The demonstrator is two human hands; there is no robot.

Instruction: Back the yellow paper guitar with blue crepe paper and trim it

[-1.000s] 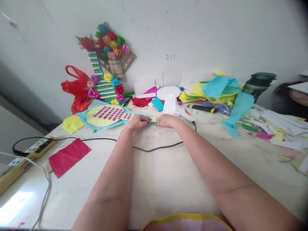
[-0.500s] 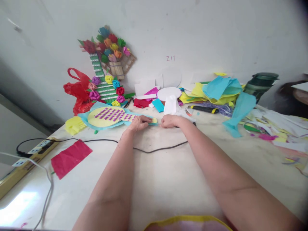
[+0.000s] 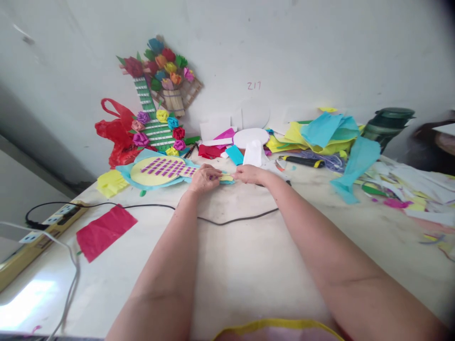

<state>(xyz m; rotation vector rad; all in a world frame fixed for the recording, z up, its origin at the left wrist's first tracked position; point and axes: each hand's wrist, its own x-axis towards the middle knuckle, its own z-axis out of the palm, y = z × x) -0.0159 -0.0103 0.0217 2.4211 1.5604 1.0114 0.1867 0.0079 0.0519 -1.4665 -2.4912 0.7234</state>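
A flat guitar-shaped paper craft lies sideways at the back of the table. Its yellow body and neck bear purple woven strips, and blue crepe paper sticks out around the edge. Over the neck my left hand is closed, fingers bent and pressing on it. My right hand is pinched at the narrow end of the neck, fingertips at the blue paper's edge there; exactly what they grip is too small to see.
A black cable crosses the table before my hands. Red crepe paper and a power strip lie left. Behind are a flowered green craft, paper scraps, and a yellow-black cutter. A dark bottle stands right, near another person.
My right hand has shifted slightly left and up, and its fingertips now meet the neck's end. My left hand stays on the neck, its fingers a little more bent.
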